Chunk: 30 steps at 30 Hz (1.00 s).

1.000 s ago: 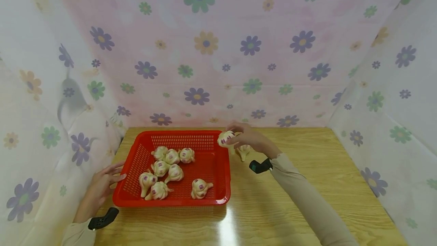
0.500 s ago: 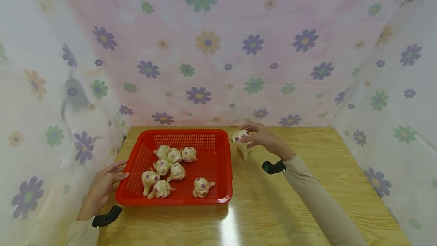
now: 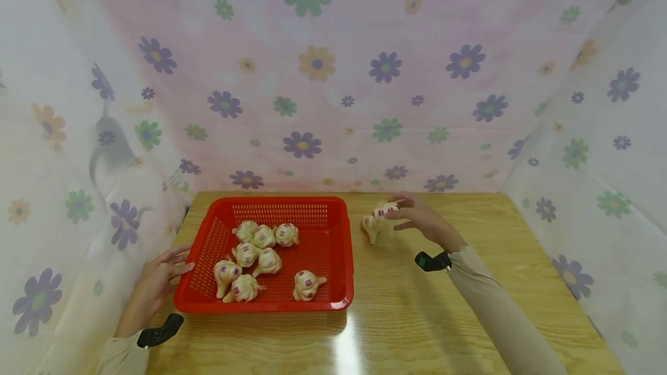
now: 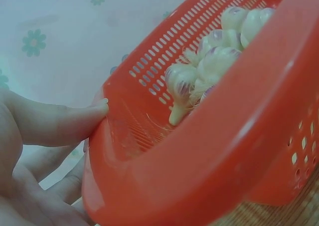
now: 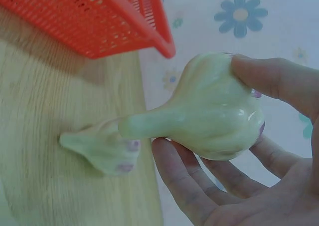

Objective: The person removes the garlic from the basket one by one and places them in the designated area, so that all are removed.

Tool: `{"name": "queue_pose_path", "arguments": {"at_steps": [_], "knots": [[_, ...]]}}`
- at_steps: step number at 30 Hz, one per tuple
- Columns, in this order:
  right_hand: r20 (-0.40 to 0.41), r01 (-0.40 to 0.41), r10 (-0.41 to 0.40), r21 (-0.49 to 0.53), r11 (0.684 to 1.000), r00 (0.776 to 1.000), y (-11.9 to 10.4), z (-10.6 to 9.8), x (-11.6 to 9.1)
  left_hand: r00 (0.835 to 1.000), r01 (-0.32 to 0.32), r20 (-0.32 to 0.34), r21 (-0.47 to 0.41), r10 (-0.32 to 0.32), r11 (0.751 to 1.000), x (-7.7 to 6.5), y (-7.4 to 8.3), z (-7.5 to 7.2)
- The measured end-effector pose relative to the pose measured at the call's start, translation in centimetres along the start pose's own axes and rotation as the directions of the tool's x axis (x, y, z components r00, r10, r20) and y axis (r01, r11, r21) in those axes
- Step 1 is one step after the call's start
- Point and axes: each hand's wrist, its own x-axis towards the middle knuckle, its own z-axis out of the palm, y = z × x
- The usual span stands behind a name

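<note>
As the garlic bulb (image 5: 214, 111) looks light, stiff and slick, its belly, pinched by the right hand (image 3: 424, 221), suits gripping; the left hand (image 3: 153, 282) pinches the basket (image 3: 260, 307).

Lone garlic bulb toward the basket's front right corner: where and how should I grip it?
Grip the lone bulb by its round body, from straight above. It lies on its side, stem pointing right, apart from the other bulbs, so there's likely room; the walls of the red basket would probably hinder a low approach.
</note>
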Motion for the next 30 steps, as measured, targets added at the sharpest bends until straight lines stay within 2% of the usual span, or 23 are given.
{"name": "queue_pose_path", "arguments": {"at_steps": [18,30], "knots": [[-0.1,-0.059,0.058,-0.003,0.998,0.993,3.1,-1.8,-0.3,1.0,-0.02,-0.003,-0.037,0.02,0.999,0.1,0.1,-0.2],[-0.141,-0.068,0.067,0.0,0.998,0.988,5.6,-2.3,0.0,1.0,-0.031,0.002,-0.013,0.031,0.999,0.2,-0.2,-0.1]]}}
